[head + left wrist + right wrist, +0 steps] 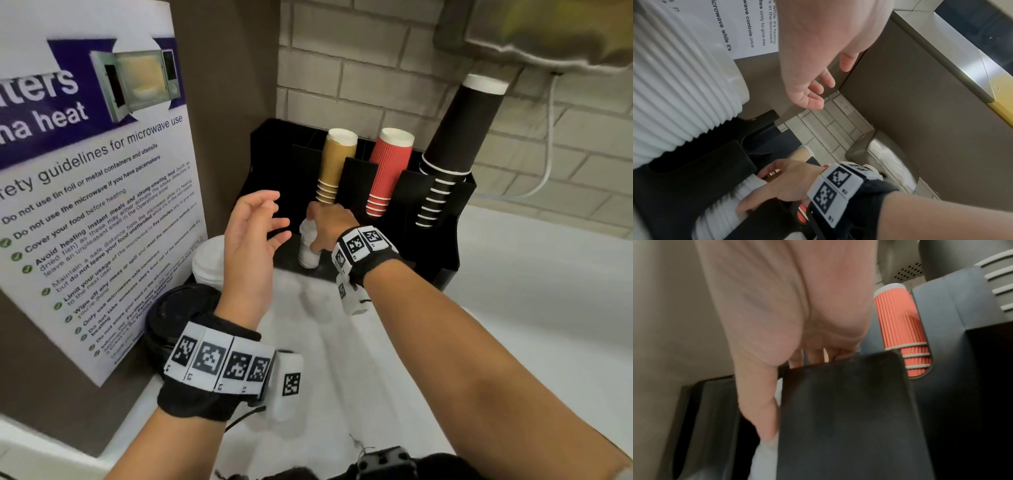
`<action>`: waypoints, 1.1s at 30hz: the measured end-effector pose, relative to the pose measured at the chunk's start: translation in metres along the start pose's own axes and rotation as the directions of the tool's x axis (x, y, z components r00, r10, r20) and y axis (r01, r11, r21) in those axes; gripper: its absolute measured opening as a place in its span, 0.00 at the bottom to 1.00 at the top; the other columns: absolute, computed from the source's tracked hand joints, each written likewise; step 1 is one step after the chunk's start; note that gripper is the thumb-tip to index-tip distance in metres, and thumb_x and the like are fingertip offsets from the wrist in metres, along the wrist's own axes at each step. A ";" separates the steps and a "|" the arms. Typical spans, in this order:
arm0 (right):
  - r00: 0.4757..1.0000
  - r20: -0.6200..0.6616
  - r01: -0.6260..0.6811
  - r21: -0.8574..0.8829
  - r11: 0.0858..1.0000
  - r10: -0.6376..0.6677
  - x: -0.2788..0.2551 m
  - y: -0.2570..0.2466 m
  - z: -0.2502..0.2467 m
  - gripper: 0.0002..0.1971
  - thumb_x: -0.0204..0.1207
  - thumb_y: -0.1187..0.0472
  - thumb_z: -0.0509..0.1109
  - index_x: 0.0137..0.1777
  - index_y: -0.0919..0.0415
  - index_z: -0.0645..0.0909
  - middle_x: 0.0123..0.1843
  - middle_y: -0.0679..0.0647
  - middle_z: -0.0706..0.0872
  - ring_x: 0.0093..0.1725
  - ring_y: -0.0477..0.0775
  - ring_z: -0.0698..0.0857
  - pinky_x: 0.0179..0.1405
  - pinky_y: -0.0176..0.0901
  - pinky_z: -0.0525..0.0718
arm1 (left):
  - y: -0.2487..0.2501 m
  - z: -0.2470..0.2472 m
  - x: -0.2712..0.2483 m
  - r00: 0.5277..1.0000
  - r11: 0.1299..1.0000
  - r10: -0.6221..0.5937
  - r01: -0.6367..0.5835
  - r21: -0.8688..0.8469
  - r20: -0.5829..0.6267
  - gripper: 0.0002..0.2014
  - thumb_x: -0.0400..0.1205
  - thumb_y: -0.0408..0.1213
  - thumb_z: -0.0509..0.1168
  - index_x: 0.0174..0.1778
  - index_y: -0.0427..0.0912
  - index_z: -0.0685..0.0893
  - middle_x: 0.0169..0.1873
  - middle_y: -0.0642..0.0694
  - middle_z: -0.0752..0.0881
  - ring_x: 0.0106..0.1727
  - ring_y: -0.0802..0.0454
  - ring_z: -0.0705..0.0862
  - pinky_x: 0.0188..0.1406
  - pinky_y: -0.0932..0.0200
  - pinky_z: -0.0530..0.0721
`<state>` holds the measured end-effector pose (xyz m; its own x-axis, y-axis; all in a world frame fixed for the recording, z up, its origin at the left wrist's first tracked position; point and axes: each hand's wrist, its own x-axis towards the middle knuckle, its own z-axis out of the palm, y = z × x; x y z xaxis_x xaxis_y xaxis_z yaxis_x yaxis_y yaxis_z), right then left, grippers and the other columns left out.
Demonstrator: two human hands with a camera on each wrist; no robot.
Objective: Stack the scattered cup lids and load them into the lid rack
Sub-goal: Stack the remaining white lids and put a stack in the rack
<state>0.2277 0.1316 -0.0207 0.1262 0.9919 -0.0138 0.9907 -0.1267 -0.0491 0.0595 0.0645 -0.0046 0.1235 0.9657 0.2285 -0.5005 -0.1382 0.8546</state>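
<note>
The right hand [329, 228] grips a white lid stack [308, 246] inside the black rack's [442, 253] leftmost slot, under the tan cups [334, 168]. The left hand [251, 243] hovers just beside it, fingers spread, holding nothing. More lids [209, 262] stand by the poster [96, 192].

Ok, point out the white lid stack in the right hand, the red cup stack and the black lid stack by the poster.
white lid stack [308, 251], head view, lower side wall
red cup stack [388, 164], head view, ribbed side
black lid stack [178, 308], head view, top lid
</note>
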 end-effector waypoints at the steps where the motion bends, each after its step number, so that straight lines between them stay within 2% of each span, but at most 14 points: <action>1: 1.000 0.012 0.010 -0.033 0.999 -0.010 0.001 -0.001 0.002 0.33 0.65 0.57 0.79 0.69 0.60 0.70 0.61 0.61 0.81 0.60 0.64 0.80 0.57 0.53 0.77 | 0.000 0.000 0.000 1.000 1.000 -0.001 0.001 -0.001 -0.003 0.07 0.78 0.43 0.61 0.46 0.53 0.85 0.50 0.51 0.82 0.46 0.56 0.83 0.44 0.64 0.82; 6: 1.000 0.016 0.008 -0.116 0.993 -0.006 0.002 -0.004 0.011 0.35 0.64 0.55 0.80 0.70 0.59 0.68 0.62 0.57 0.80 0.62 0.60 0.81 0.63 0.51 0.71 | 0.000 -0.001 -0.001 1.000 1.000 0.005 -0.005 0.002 -0.010 0.08 0.77 0.43 0.61 0.45 0.53 0.85 0.48 0.53 0.82 0.45 0.57 0.83 0.43 0.64 0.82; 8: 1.000 0.019 0.010 -0.176 0.984 -0.007 0.000 -0.007 0.016 0.39 0.64 0.54 0.80 0.73 0.60 0.66 0.65 0.57 0.78 0.63 0.60 0.81 0.63 0.50 0.71 | -0.001 -0.002 -0.002 1.000 1.000 0.007 -0.007 0.005 -0.010 0.08 0.77 0.43 0.61 0.45 0.53 0.85 0.47 0.53 0.83 0.45 0.57 0.83 0.43 0.64 0.82; 10: 1.000 0.000 0.008 -0.239 0.971 -0.009 -0.004 -0.011 0.021 0.40 0.66 0.56 0.80 0.75 0.61 0.64 0.68 0.59 0.74 0.62 0.61 0.82 0.60 0.49 0.74 | -0.001 -0.001 -0.002 1.000 1.000 0.007 -0.007 0.005 -0.009 0.08 0.77 0.43 0.61 0.46 0.53 0.85 0.47 0.53 0.83 0.45 0.57 0.83 0.42 0.65 0.82; 12: 0.999 -0.039 0.007 -0.235 0.972 -0.017 -0.006 -0.013 0.025 0.34 0.69 0.58 0.77 0.74 0.62 0.68 0.67 0.60 0.74 0.60 0.63 0.82 0.52 0.49 0.75 | -0.002 0.000 -0.003 1.000 1.000 0.005 -0.005 0.010 -0.005 0.08 0.77 0.43 0.61 0.46 0.52 0.85 0.48 0.52 0.82 0.45 0.57 0.83 0.42 0.64 0.82; 14: 0.997 -0.076 0.000 -0.210 0.978 -0.016 -0.009 -0.014 0.027 0.27 0.73 0.59 0.73 0.71 0.63 0.72 0.65 0.60 0.76 0.60 0.63 0.82 0.49 0.49 0.75 | -0.003 0.001 -0.004 1.000 1.000 0.002 -0.002 0.011 -0.005 0.08 0.77 0.43 0.61 0.46 0.51 0.85 0.48 0.52 0.82 0.44 0.57 0.83 0.42 0.64 0.82; 17: 0.992 -0.119 0.005 -0.250 0.968 -0.036 -0.011 -0.013 0.033 0.21 0.77 0.60 0.69 0.69 0.62 0.75 0.63 0.58 0.79 0.61 0.61 0.81 0.53 0.48 0.76 | -0.004 0.002 -0.006 1.000 1.000 0.002 -0.002 0.018 -0.005 0.08 0.77 0.42 0.60 0.46 0.52 0.85 0.48 0.52 0.82 0.44 0.58 0.83 0.42 0.64 0.82; 21: 0.990 -0.119 0.040 -0.295 0.955 -0.078 -0.017 -0.013 0.037 0.19 0.79 0.57 0.65 0.69 0.61 0.76 0.64 0.58 0.79 0.64 0.60 0.78 0.63 0.51 0.73 | -0.007 0.002 -0.008 1.000 0.999 0.005 -0.005 0.034 -0.005 0.09 0.82 0.39 0.59 0.46 0.53 0.85 0.49 0.52 0.82 0.45 0.58 0.83 0.43 0.65 0.82; 24: 0.983 -0.171 0.040 -0.141 0.989 -0.064 -0.030 -0.012 0.027 0.24 0.78 0.52 0.66 0.72 0.59 0.74 0.68 0.59 0.76 0.70 0.61 0.70 0.66 0.52 0.70 | -0.009 0.004 -0.008 1.000 0.999 0.008 -0.009 0.045 0.018 0.11 0.85 0.35 0.58 0.47 0.52 0.85 0.48 0.52 0.82 0.45 0.58 0.83 0.43 0.65 0.82; 26: 0.956 -0.294 0.023 0.118 0.993 0.013 -0.050 -0.003 0.014 0.27 0.77 0.53 0.68 0.75 0.58 0.72 0.71 0.58 0.73 0.73 0.61 0.66 0.67 0.53 0.70 | -0.010 0.007 -0.009 0.998 0.998 -0.002 -0.002 0.058 0.056 0.11 0.84 0.34 0.59 0.46 0.52 0.85 0.44 0.53 0.83 0.43 0.58 0.84 0.42 0.65 0.83; 28: 0.913 -0.377 -0.006 0.376 0.927 0.158 -0.076 0.014 0.003 0.27 0.77 0.55 0.70 0.76 0.57 0.72 0.71 0.58 0.74 0.72 0.61 0.68 0.67 0.55 0.71 | -0.013 0.010 -0.010 0.995 0.997 -0.018 0.011 0.081 0.094 0.12 0.85 0.31 0.59 0.46 0.51 0.85 0.40 0.54 0.84 0.41 0.57 0.84 0.40 0.64 0.83; 30: 0.888 -0.343 -0.085 0.529 0.844 0.304 -0.106 0.042 -0.005 0.24 0.77 0.56 0.70 0.74 0.56 0.74 0.68 0.59 0.77 0.69 0.63 0.71 0.67 0.54 0.71 | -0.017 0.013 -0.012 0.992 0.994 -0.045 0.033 0.104 0.116 0.12 0.85 0.29 0.59 0.45 0.49 0.85 0.37 0.53 0.84 0.40 0.54 0.83 0.41 0.62 0.82; 33: 0.868 -0.193 -0.280 0.573 0.770 0.458 -0.154 0.089 -0.004 0.21 0.78 0.53 0.70 0.70 0.55 0.76 0.66 0.59 0.79 0.69 0.62 0.74 0.69 0.52 0.71 | -0.026 0.014 -0.015 0.987 0.989 -0.094 0.078 0.123 0.130 0.12 0.84 0.29 0.60 0.45 0.49 0.85 0.38 0.51 0.83 0.39 0.54 0.82 0.40 0.63 0.82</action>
<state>0.2963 -0.0323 -0.0184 0.5731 0.8042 0.1578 0.6991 -0.3793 -0.6061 0.0829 0.0504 -0.0237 0.2806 0.9376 0.2055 -0.3798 -0.0881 0.9208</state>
